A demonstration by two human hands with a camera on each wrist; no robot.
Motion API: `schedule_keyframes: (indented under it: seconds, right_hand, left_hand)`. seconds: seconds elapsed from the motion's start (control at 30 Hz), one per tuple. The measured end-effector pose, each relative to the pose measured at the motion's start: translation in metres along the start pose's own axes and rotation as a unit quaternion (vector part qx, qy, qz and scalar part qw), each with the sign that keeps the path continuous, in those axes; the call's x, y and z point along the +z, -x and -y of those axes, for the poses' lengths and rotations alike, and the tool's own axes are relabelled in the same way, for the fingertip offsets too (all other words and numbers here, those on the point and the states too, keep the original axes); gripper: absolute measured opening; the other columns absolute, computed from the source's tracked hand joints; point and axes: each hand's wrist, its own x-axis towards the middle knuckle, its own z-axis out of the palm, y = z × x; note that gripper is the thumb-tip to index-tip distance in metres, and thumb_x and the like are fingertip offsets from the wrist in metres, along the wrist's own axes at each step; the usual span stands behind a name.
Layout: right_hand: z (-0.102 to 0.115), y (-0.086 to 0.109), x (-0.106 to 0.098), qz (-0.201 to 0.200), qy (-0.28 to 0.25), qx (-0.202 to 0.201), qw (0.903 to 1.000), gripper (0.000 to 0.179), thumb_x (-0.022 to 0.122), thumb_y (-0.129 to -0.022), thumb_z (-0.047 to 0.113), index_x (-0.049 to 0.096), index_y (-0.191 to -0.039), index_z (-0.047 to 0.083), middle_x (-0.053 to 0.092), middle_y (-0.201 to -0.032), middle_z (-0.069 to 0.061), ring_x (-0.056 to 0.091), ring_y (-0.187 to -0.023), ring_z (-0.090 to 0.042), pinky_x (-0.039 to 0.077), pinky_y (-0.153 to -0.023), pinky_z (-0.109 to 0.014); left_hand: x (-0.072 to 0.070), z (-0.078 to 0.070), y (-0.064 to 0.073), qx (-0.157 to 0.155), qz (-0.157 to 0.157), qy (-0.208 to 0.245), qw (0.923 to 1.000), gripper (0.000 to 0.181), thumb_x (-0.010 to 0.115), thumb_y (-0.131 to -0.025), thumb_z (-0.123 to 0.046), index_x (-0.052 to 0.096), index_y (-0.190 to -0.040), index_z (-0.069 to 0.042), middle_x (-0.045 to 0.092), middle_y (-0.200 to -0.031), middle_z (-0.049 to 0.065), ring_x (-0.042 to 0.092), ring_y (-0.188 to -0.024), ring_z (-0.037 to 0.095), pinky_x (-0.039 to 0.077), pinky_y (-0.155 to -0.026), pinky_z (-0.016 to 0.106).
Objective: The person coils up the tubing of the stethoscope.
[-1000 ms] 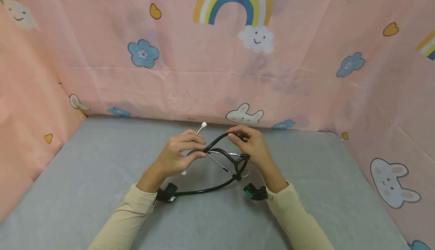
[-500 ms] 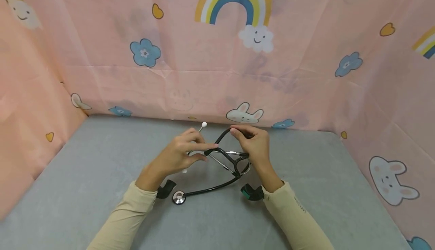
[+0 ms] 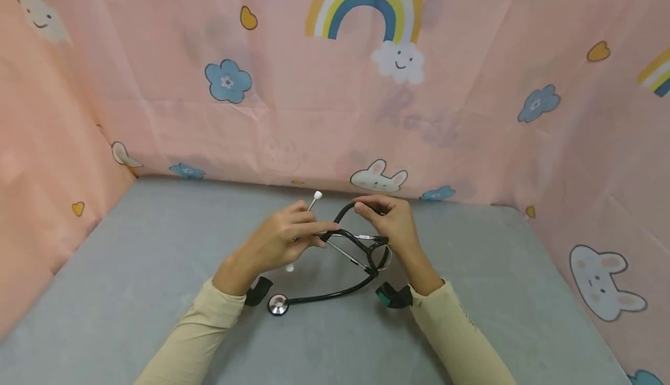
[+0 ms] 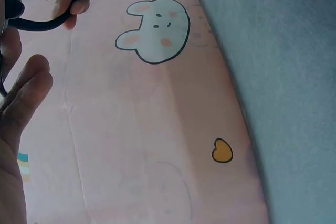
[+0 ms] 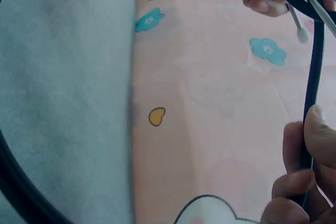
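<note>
A black stethoscope (image 3: 330, 296) is held between both hands, its tubing looped across the metal ear tubes (image 3: 348, 253). My left hand (image 3: 280, 238) holds the ear-tube part, index finger stretched along the crossing tubing and thumb below it. White ear tips (image 3: 317, 195) stick out above and below that hand. My right hand (image 3: 392, 222) pinches the upper bend of the black tubing (image 5: 313, 72) between thumb and fingers. The round silver chest piece (image 3: 278, 304) hangs or lies low near the left wrist; which of these I cannot tell. Part of the ear tubes is hidden behind the left hand.
A grey table surface (image 3: 157, 292) spreads beneath the hands. Pink cloth (image 3: 293, 135) printed with rainbows, flowers and rabbits stands behind it and at both sides. Black wrist devices (image 3: 394, 296) sit under both wrists.
The left index finger has stretched out over the crossing tubing. The chest piece, earlier mostly hidden by the left wrist device, has come into view. The right hand still pinches the tubing.
</note>
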Motion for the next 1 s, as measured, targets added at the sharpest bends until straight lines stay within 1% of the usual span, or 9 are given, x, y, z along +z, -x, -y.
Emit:
schedule_keyframes:
  seconds: [0.17, 0.23, 0.33, 0.4, 0.53, 0.63, 0.77, 0.83, 1.0]
  right_hand:
    - [0.0, -0.001, 0.002, 0.015, 0.02, 0.012, 0.9996, 0.023, 0.075, -0.09, 0.025, 0.078, -0.106, 0.009, 0.076, -0.101, -0.012, 0.063, -0.078, -0.001, 0.05, -0.068, -0.019]
    - [0.001, -0.002, 0.003, 0.006, 0.028, 0.002, 0.9996, 0.022, 0.075, -0.09, 0.023, 0.078, -0.104, 0.008, 0.077, -0.099, -0.013, 0.063, -0.077, 0.002, 0.051, -0.067, -0.019]
    - [0.004, -0.002, 0.004, -0.025, 0.042, -0.018, 0.9986, 0.019, 0.076, -0.089, 0.021, 0.079, -0.101, 0.007, 0.077, -0.094, -0.014, 0.062, -0.073, 0.005, 0.05, -0.065, -0.018]
    - [0.006, -0.001, 0.004, -0.041, 0.048, -0.019, 0.9978, 0.017, 0.077, -0.088, 0.021, 0.08, -0.098, 0.007, 0.077, -0.091, -0.014, 0.061, -0.071, 0.005, 0.049, -0.063, -0.018]
    - [0.007, 0.001, 0.005, -0.027, 0.066, 0.004, 0.9974, 0.019, 0.077, -0.088, 0.025, 0.08, -0.099, 0.009, 0.078, -0.091, -0.012, 0.062, -0.071, 0.001, 0.047, -0.061, -0.019]
    - [0.006, 0.003, 0.007, -0.002, 0.062, 0.023, 0.9978, 0.022, 0.077, -0.088, 0.027, 0.079, -0.101, 0.009, 0.077, -0.095, -0.011, 0.065, -0.078, -0.007, 0.048, -0.064, -0.021]
    - [0.005, 0.004, 0.009, 0.012, 0.04, 0.032, 0.9986, 0.023, 0.076, -0.089, 0.031, 0.075, -0.104, 0.012, 0.075, -0.101, -0.008, 0.064, -0.086, -0.016, 0.05, -0.073, -0.028]
    - [0.004, 0.004, 0.011, 0.012, 0.036, 0.029, 0.9989, 0.02, 0.074, -0.09, 0.025, 0.073, -0.104, 0.011, 0.073, -0.103, -0.009, 0.063, -0.088, -0.021, 0.049, -0.074, -0.03]
    - [0.002, 0.003, 0.016, 0.027, 0.035, -0.017, 0.9989, 0.017, 0.071, -0.091, 0.011, 0.07, -0.107, 0.006, 0.073, -0.1, -0.015, 0.063, -0.084, -0.023, 0.046, -0.069, -0.026]
  left_hand:
    - [0.001, -0.001, -0.004, 0.003, -0.013, 0.013, 0.9998, 0.034, 0.083, -0.077, -0.01, 0.078, -0.111, -0.014, 0.061, -0.07, -0.006, 0.047, -0.07, 0.009, 0.039, -0.059, 0.016]
    - [0.003, -0.001, -0.006, 0.011, -0.012, 0.027, 0.9995, 0.034, 0.083, -0.076, -0.009, 0.078, -0.11, -0.014, 0.062, -0.07, -0.006, 0.048, -0.07, 0.009, 0.04, -0.06, 0.016]
    - [0.005, -0.001, -0.008, 0.019, -0.009, 0.041, 0.999, 0.037, 0.085, -0.074, -0.012, 0.078, -0.11, -0.013, 0.062, -0.072, -0.004, 0.048, -0.072, 0.01, 0.041, -0.062, 0.016]
    - [0.006, -0.002, -0.008, 0.02, -0.01, 0.04, 0.9989, 0.039, 0.086, -0.072, -0.014, 0.078, -0.11, -0.013, 0.061, -0.073, -0.004, 0.047, -0.072, 0.009, 0.041, -0.062, 0.015]
    - [0.007, -0.003, -0.005, 0.013, -0.028, 0.028, 0.9991, 0.038, 0.088, -0.069, -0.015, 0.078, -0.106, -0.011, 0.059, -0.07, -0.004, 0.046, -0.071, 0.01, 0.039, -0.061, 0.016]
    - [0.008, -0.003, -0.002, -0.002, -0.057, 0.024, 0.9981, 0.037, 0.088, -0.069, -0.012, 0.078, -0.104, -0.008, 0.064, -0.071, -0.003, 0.05, -0.071, 0.011, 0.042, -0.062, 0.018]
    - [0.004, -0.001, -0.002, -0.028, -0.108, 0.03, 0.9933, 0.039, 0.089, -0.066, -0.007, 0.078, -0.103, -0.004, 0.072, -0.077, 0.001, 0.058, -0.075, 0.016, 0.049, -0.068, 0.023]
    - [0.003, 0.0, -0.003, -0.038, -0.13, 0.03, 0.9903, 0.04, 0.088, -0.064, -0.006, 0.077, -0.102, -0.002, 0.074, -0.079, 0.004, 0.06, -0.077, 0.019, 0.05, -0.069, 0.024]
    - [0.0, 0.001, -0.006, -0.067, -0.194, 0.036, 0.978, 0.039, 0.088, -0.063, -0.001, 0.077, -0.101, 0.001, 0.074, -0.079, 0.009, 0.059, -0.074, 0.021, 0.048, -0.068, 0.025]
